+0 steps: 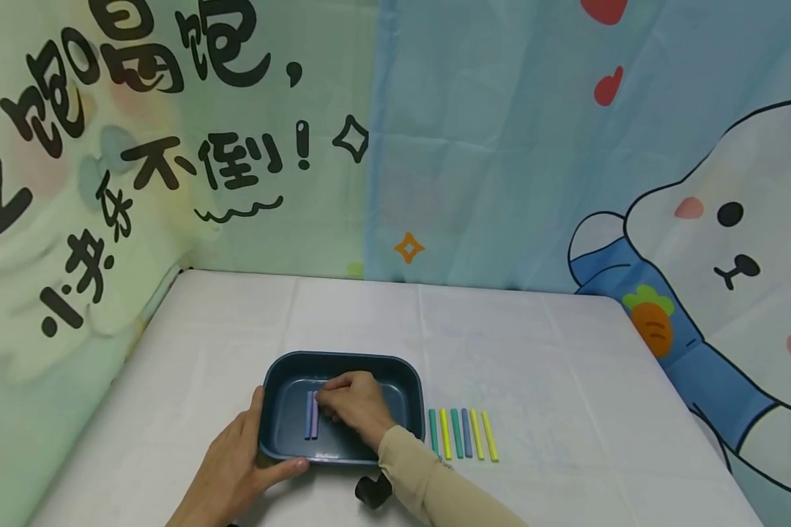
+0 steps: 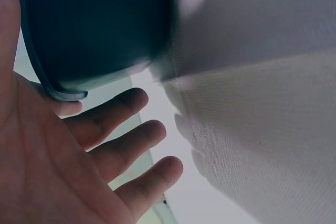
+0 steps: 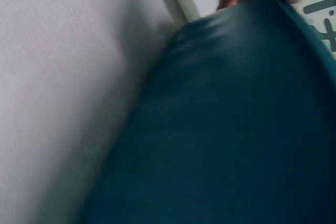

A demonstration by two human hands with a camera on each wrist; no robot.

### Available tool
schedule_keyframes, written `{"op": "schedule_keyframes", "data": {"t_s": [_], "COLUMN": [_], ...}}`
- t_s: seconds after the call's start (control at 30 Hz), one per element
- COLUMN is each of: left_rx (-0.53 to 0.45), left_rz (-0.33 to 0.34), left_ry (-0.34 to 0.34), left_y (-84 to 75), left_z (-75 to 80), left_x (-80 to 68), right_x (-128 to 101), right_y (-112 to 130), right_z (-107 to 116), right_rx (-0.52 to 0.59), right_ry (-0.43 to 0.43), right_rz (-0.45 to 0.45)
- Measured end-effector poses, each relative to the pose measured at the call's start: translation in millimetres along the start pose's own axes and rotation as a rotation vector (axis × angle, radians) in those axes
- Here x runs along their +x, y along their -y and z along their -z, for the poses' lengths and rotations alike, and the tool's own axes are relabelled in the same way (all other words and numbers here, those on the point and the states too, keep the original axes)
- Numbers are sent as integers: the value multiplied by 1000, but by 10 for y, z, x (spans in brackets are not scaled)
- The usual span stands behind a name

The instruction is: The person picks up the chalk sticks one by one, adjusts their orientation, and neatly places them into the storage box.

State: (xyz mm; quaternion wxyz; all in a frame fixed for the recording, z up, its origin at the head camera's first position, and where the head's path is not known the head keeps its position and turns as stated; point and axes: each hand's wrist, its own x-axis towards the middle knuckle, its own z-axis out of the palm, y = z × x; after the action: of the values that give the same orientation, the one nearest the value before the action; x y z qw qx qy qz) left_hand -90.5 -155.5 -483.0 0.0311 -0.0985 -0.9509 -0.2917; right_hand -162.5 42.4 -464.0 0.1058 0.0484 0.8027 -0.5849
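A dark blue rectangular tray [image 1: 343,457] stands on the white-covered table. My left hand [image 1: 237,450] braces its near left corner, thumb along the front and fingers along the left side. In the left wrist view, the other fingers [image 2: 131,148] are spread and straight. My right hand [image 1: 356,404] reaches inside the tray, its curled fingertips pinching the upper end of a thin purple stick [image 1: 314,424] that looks like chalk. A blue-violet stick [image 1: 307,417] lies close beside it on the left. The right wrist view shows mainly the tray's outer side [image 3: 226,119]; the right fingertips are hidden there.
Right of the tray, a row of several sticks in green, yellow and blue, among them a yellow stick [image 1: 490,437], lies on the white tablecloth [image 1: 567,424]. A black device [image 1: 373,490] sits at the right wrist. Printed curtains [image 1: 474,146] hang behind the table.
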Motion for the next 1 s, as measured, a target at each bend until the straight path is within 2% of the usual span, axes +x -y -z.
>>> {"op": "schedule_keyframes", "data": {"t_s": [0.27,0.43,0.7,1.0], "left_rx": [6,5,5,9], "left_rz": [9,-15,14,-6], "left_ry": [-3,-23,13,0], "left_y": [-15,-14,-35,-42], "left_z": [8,10,23,38], "left_x": [-8,-24,-24,-27], "right_x": [-69,-138,-347,-473], "right_y": [58,114,151,107], "right_z": [277,473,791,1165], "right_rx": [1,17,-21,9], "right_ry": [5,4,35,-102], "right_rz": [19,55,106,86]}}
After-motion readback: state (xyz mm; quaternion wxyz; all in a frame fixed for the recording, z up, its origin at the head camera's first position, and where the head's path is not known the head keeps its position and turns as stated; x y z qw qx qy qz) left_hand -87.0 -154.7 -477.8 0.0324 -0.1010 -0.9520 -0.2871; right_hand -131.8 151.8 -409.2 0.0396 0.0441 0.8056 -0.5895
